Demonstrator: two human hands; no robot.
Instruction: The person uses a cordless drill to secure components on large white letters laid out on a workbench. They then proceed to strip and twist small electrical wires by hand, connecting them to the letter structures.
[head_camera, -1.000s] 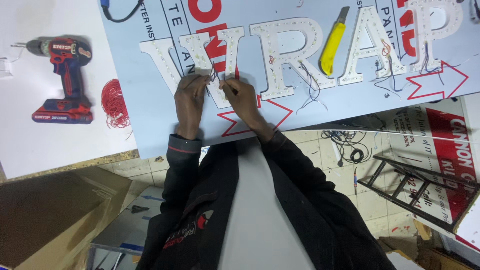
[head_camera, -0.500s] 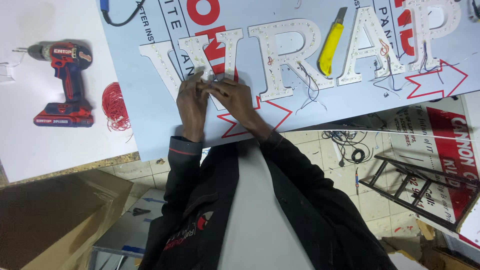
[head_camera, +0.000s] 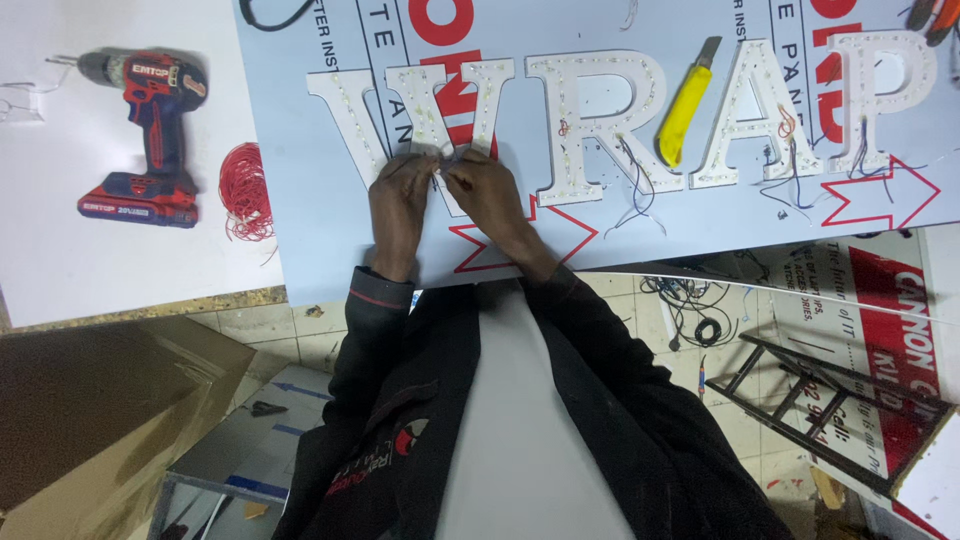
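Two hands: I see my left hand (head_camera: 400, 205) and right hand (head_camera: 487, 197) meeting at the lower point of the first white letter (head_camera: 415, 115), just above frame centre.
Grip, left: fingers pinched narrow on a thin wire (head_camera: 432, 160) at the letter's bottom edge.
Grip, right: fingertips pinched close at the same spot, touching the left hand's; whether they hold the wire itself I cannot tell.
Letter: flat on the pale blue panel (head_camera: 300, 230), studded with small lights, first of a row of four white letters running toward 3 o'clock.
Panel edge: its near edge runs just under my wrists; my forearms cross it.
Open room, 9 o'clock: a bare strip of panel lies between the letter and the panel's left edge.
Beyond that edge: a coil of red wire (head_camera: 246, 190) on the white sheet (head_camera: 60, 270), then a red and blue cordless drill (head_camera: 145, 135) well apart at 10 o'clock.
Open room, 3 o'clock: crowded; loose dark wires (head_camera: 630, 185) trail off the second letter near my right hand.
Knife: a yellow utility knife (head_camera: 685, 105) lies tilted between the second and third letters, at 2 o'clock.
Floor, 4 o'clock: a black cable tangle (head_camera: 695, 310) and a dark metal frame (head_camera: 830, 410) below the table edge.
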